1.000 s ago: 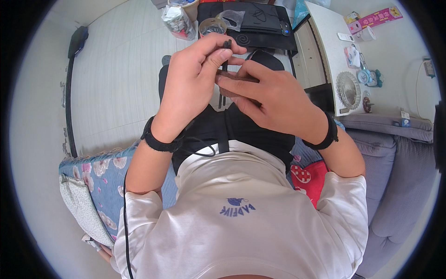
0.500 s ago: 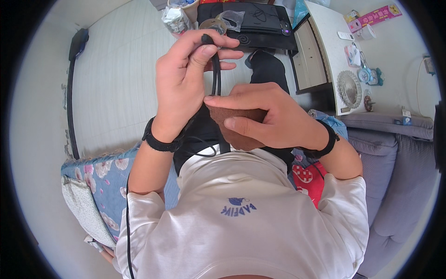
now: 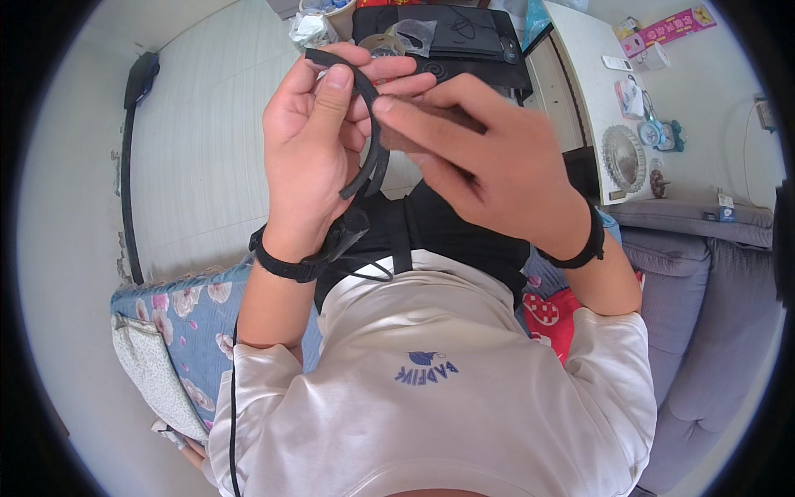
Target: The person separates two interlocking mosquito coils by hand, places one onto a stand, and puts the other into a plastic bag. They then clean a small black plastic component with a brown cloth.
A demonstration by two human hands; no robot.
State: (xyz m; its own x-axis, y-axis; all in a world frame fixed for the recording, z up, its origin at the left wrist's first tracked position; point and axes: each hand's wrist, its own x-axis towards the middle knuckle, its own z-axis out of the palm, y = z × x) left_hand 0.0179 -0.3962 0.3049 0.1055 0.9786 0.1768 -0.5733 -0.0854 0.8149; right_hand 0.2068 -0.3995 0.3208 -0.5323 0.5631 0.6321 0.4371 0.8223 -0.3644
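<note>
My left hand (image 3: pixel 305 145) is raised in front of me, palm turned inward. Between its thumb and fingers it pinches a thin black curved band (image 3: pixel 377 159), bent in a hoop with two ends hanging near the wrist. My right hand (image 3: pixel 517 157) grips a folded brown cloth (image 3: pixel 401 136), its index fingertip pressing the cloth against the band's outer side. Much of the cloth is hidden under the right hand's fingers. Each wrist wears a black strap; a dark cable (image 3: pixel 364 272) hangs by the left one.
Ahead stands a black low table (image 3: pixel 489 70), with a foil-like silver bag (image 3: pixel 311 31) beside it. A white table (image 3: pixel 592 83) at right carries a glass dish (image 3: pixel 623 157) and small items. A grey sofa (image 3: pixel 662 273) is at my right, flowered bedding (image 3: pixel 186 311) at my left.
My right hand has moved up and forward with the cloth, from the band's lower part toward its upper part. My left hand has turned the band, so its curve now shows.
</note>
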